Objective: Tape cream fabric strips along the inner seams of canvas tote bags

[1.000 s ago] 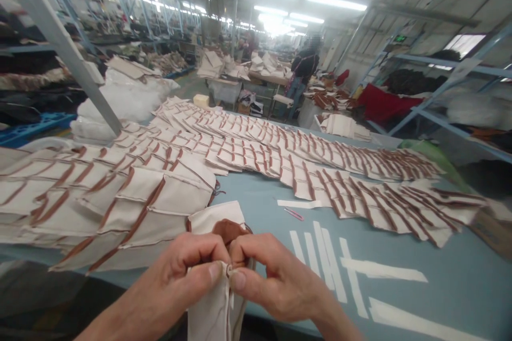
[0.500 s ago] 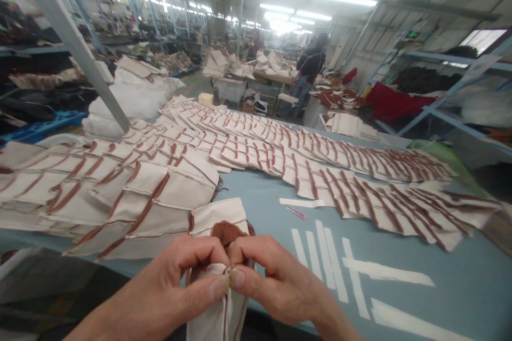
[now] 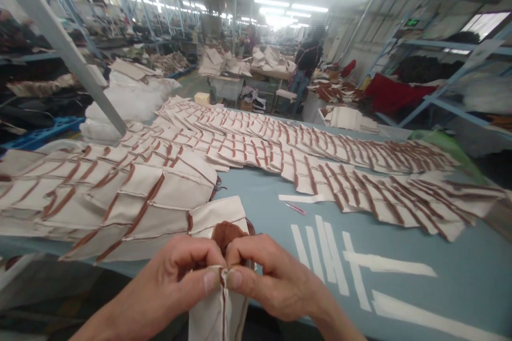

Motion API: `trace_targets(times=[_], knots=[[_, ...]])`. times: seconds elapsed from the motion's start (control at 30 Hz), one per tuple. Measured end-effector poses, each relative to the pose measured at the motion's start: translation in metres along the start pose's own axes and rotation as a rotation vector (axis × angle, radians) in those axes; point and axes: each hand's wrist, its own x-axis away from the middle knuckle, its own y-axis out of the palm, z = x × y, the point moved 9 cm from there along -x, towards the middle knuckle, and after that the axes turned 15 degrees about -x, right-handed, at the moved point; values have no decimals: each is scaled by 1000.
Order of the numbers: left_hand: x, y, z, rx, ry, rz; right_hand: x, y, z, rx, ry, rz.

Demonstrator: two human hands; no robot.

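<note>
A cream cloth bag with brown trim (image 3: 218,217) lies over the near edge of the blue table (image 3: 452,245). My left hand (image 3: 182,274) and my right hand (image 3: 272,277) meet at its top seam, thumbs pressed together, each pinching the fabric edge. The bag's lower part hangs off the table between my wrists. Just left of the hands lies the end of an overlapping row of the same cream bags (image 3: 132,197).
Long overlapping rows of cream and brown bags (image 3: 320,165) cover the table's far half. White tape strips (image 3: 328,248) and a small pink tool (image 3: 295,208) lie to the right. A person (image 3: 306,66) stands at tables far back. Metal racks line both sides.
My hands have stayed pinched on the bag's seam, with small shifts of the thumbs. The fabric edge between them now stands a little straighter. The view tilted slightly.
</note>
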Motion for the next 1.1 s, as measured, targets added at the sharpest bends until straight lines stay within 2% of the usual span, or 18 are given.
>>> trace_targets(times=[0.13,0.23,0.33,0.4,0.5,0.77,0.9,1.1], knots=[[-1,0,-12,61,-2,27,0,-1,0,30,-5,11],[2,-4,-12,28,-13,54,2,-9,-9,132,-37,123],[7,-16,-4,-101,-18,151,7,-15,-29,310,-128,263],[10,-23,5,-213,4,229,8,-12,-40,416,-171,268],[12,-26,23,-352,97,322,8,-6,-42,481,-153,254],[24,-16,55,-549,399,602,19,-6,-38,668,-52,322],[25,-4,55,-639,480,627,25,-6,-36,771,29,292],[27,10,58,-719,543,645,32,-9,-27,723,148,338]])
